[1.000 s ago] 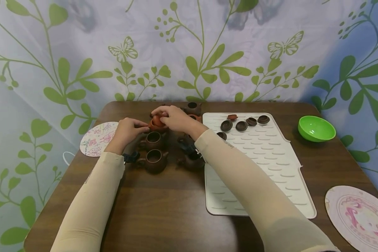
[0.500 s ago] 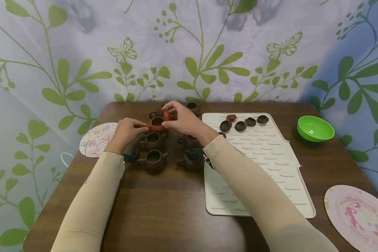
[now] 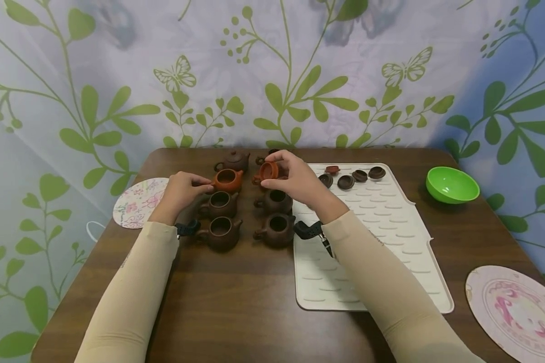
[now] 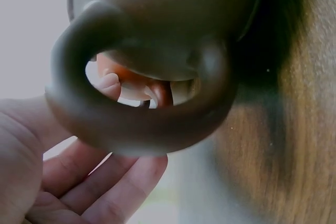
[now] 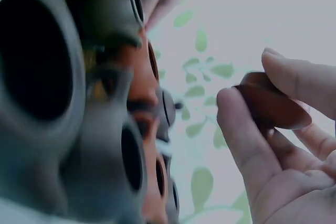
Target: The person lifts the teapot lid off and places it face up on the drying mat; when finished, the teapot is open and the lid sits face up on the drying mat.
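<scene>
In the head view my left hand (image 3: pixel 181 194) pinches the handle of an orange-red teapot (image 3: pixel 227 187), which stands lidless on the table. A brown teapot's handle fills the left wrist view, with the orange-red one behind it. My right hand (image 3: pixel 297 182) holds an orange-red lid (image 3: pixel 269 171) between thumb and fingers, its hollow underside facing the camera. That lid (image 5: pixel 273 107) is seen edge-on in the right wrist view. Beneath the right hand stands a second orange-red teapot (image 3: pixel 256 179), mostly hidden. Lidless brown teapots (image 3: pixel 220 233) stand nearer, in two columns.
A brown teapot with its lid on (image 3: pixel 235 160) stands at the back left. Several brown lids (image 3: pixel 345 182) and a small red lid (image 3: pixel 332 170) lie on the white ridged mat (image 3: pixel 372 262). Right of it are a green bowl (image 3: pixel 452 185) and a round pink mat (image 3: pixel 515 310).
My right hand has lifted the orange-red lid away from the left orange-red teapot and carried it right, over the second column. The left hand has stayed at the handle.
</scene>
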{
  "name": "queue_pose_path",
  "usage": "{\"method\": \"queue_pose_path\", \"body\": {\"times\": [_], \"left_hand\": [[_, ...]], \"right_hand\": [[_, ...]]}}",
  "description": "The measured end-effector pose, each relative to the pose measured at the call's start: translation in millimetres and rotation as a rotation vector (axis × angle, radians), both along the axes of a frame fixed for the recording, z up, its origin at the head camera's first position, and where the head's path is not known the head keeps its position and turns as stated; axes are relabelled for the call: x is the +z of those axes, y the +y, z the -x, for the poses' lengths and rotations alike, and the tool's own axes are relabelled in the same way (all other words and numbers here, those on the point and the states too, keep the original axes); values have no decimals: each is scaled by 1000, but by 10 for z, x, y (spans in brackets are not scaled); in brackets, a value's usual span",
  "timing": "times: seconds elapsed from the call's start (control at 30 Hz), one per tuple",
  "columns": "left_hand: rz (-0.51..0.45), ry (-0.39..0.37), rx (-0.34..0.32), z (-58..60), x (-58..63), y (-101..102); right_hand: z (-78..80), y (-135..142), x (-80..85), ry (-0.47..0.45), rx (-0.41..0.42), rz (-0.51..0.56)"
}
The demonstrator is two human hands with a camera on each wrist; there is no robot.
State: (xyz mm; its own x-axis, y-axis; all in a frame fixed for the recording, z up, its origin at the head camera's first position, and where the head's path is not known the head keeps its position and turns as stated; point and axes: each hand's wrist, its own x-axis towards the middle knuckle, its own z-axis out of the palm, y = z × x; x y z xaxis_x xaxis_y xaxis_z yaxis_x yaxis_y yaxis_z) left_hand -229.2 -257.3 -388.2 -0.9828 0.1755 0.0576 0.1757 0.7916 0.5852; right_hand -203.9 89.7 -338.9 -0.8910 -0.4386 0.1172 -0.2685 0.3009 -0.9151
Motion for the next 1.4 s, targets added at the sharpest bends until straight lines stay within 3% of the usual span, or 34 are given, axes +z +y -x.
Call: {"method": "queue_pose_path", "body": {"times": [0.4,0.57,0.7,0.87,1.03,1.23,1.4], "left_hand": [[-3,12,-15,-11,32,-3],[-11,2,-11,-30,45,-10],[-18,-8,0,-31,38,-20],[-29,-17,4,-19,13,-24],[-37,-10,-7,-8,5,-25],[-52,4,-15,-9,11,-25],[-53,-2,-11,-15,5,-27]], "right_hand": [[-43,696,-200,-16,-247,20],[-60,974,-264,-18,-350,-52],[-73,1172,-260,-31,-385,-129],[-77,1395,-288,-53,-367,-204],[-67,1546,-336,-90,-271,-286],[-43,1605,-408,-95,-168,-360],[-33,1595,-454,-117,-160,-378]]}}
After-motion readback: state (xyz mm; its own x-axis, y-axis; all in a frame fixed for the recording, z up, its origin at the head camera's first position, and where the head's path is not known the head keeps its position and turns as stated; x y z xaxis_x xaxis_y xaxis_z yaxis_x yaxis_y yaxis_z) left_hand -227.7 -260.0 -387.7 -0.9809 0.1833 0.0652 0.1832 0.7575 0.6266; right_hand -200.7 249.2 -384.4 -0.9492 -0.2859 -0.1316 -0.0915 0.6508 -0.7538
